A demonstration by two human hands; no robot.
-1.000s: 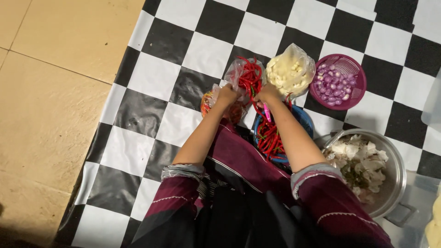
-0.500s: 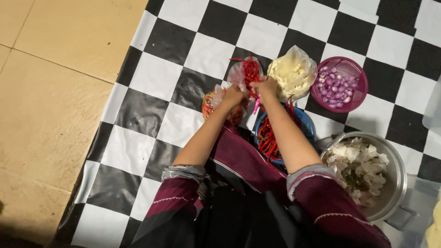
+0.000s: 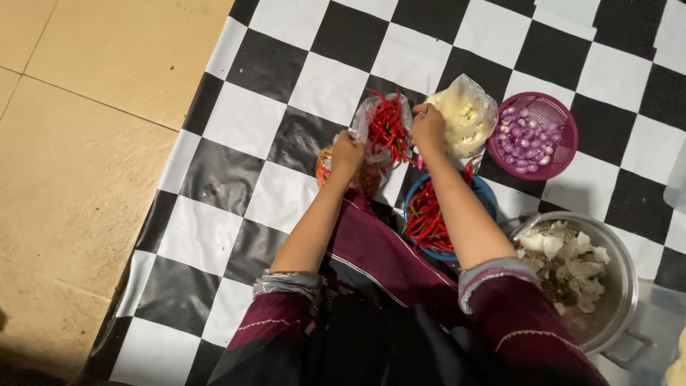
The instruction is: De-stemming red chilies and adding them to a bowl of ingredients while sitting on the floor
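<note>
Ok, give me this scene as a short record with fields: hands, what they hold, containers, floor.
left hand: grips the near edge of the chilli bag
right hand: grips the bag's far edge, by the pale bag
chilli bag: clear plastic, red chillies inside
blue basket: red chillies, under the right forearm
purple basket: small purple bulbs
metal pot: pale scraps
floor: black and white mat on tan tiles

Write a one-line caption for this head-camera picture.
Both hands, left hand and right hand, grip a clear bag of red chillies above a checkered mat, beside a purple basket.
</note>
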